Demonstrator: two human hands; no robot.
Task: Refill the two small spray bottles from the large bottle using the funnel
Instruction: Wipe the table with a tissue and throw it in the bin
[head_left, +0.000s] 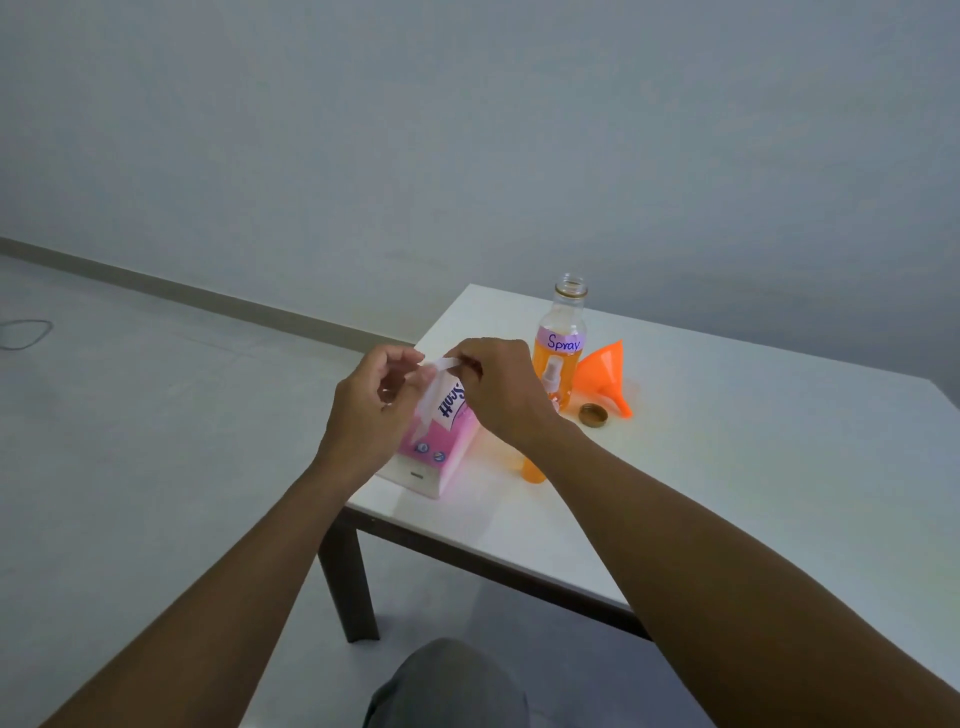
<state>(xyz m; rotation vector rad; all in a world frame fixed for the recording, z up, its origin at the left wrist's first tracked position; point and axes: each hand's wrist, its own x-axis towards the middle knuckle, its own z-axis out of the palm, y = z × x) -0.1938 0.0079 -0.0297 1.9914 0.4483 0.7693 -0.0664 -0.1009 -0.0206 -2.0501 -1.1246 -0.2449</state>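
Note:
A large clear bottle (561, 338) labelled "Spray", part full of orange liquid and uncapped, stands at the table's far side. In front of it stands one small spray bottle (554, 382) with a white nozzle. A second small orange bottle (534, 470) shows below my right wrist, mostly hidden. The orange funnel (605, 376) lies on its side to the right, with a gold cap (593, 414) beside it. My left hand (371, 410) and my right hand (501, 389) both pinch the white top flap of a pink tissue pack (434, 452) near the table's left corner.
The white table (727, 467) has dark legs; its left corner lies just under the tissue pack. Grey floor spreads to the left, with a cable loop (23, 332) at the far left. My knee (447, 686) shows at the bottom.

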